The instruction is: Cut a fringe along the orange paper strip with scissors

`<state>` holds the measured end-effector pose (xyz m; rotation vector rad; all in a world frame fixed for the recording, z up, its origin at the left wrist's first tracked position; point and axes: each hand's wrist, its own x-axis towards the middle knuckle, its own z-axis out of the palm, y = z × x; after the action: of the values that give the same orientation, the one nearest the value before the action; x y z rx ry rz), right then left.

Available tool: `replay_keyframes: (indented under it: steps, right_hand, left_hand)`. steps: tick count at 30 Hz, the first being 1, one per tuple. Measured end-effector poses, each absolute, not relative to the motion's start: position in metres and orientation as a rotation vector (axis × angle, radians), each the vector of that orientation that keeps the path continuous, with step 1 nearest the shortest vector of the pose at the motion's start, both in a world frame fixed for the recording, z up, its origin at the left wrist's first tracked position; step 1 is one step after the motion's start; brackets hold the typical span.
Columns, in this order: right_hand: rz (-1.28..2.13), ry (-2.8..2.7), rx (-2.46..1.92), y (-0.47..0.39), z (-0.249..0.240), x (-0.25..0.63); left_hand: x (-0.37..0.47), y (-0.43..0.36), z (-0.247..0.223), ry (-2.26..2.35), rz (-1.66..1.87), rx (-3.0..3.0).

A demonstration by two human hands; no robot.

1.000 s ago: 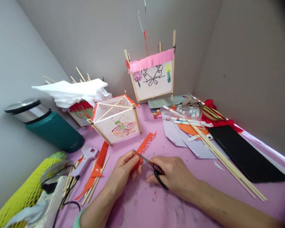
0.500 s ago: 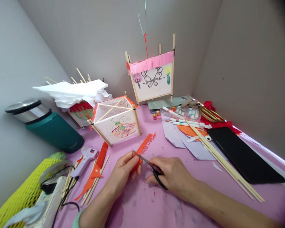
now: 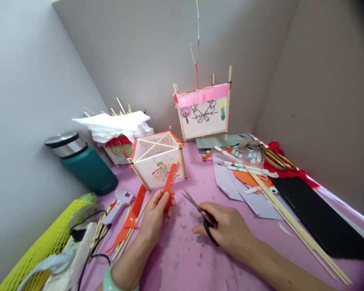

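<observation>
My left hand [image 3: 158, 208] is closed on a strip of orange-red paper [image 3: 170, 178] with one edge cut into fringe; the strip points up in front of a lantern [image 3: 160, 161]. That lantern has a thin stick frame, white panels, a drawn insect and orange-red trim along its top. In my right hand [image 3: 227, 226] are black-handled scissors [image 3: 197, 205], their blades slightly apart and clear of the paper. More orange-red paper [image 3: 136, 206] lies left of my left hand, over several thin wooden sticks.
A glue gun [image 3: 119, 206], a power strip [image 3: 69, 258] and a teal bottle [image 3: 89, 167] occupy the left. A pink-fringed lantern [image 3: 203, 117] stands at the back beneath a wire. Markers, purple paper [image 3: 255, 202], wooden sticks [image 3: 291, 216] and a black phone-like slab [image 3: 318, 220] lie right.
The scissors have come away from the fringed strip, leaving a gap. My left hand has raised and tilted the strip more upright. The whole view has shifted a little.
</observation>
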<state>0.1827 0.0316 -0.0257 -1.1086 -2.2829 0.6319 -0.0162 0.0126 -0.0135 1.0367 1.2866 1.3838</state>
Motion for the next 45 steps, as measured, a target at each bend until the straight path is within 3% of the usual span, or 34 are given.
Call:
replay_keyframes:
  steps: [18, 30, 35, 41, 45]
  right_hand:
    - [1.179, -2.230, -0.917, 0.040, -0.029, 0.191]
    - [0.894, -2.082, -0.972, 0.048, -0.029, 0.190]
    - [1.012, -2.068, -1.120, 0.043, -0.031, 0.185]
    - [1.116, -2.118, -0.870, 0.046, -0.037, 0.188]
    - [1.366, -2.018, -0.802, 0.052, -0.039, 0.190]
  left_hand:
    - [-0.028, 0.014, -0.014, 1.200, 1.425, 0.979]
    - [-0.027, 0.012, -0.013, 1.103, 1.380, 0.910]
    - [-0.025, 0.012, -0.014, 1.081, 1.339, 0.895]
    - [-0.023, 0.010, -0.010, 1.055, 1.326, 0.918]
    - [-0.023, 0.007, -0.007, 1.004, 1.308, 0.931]
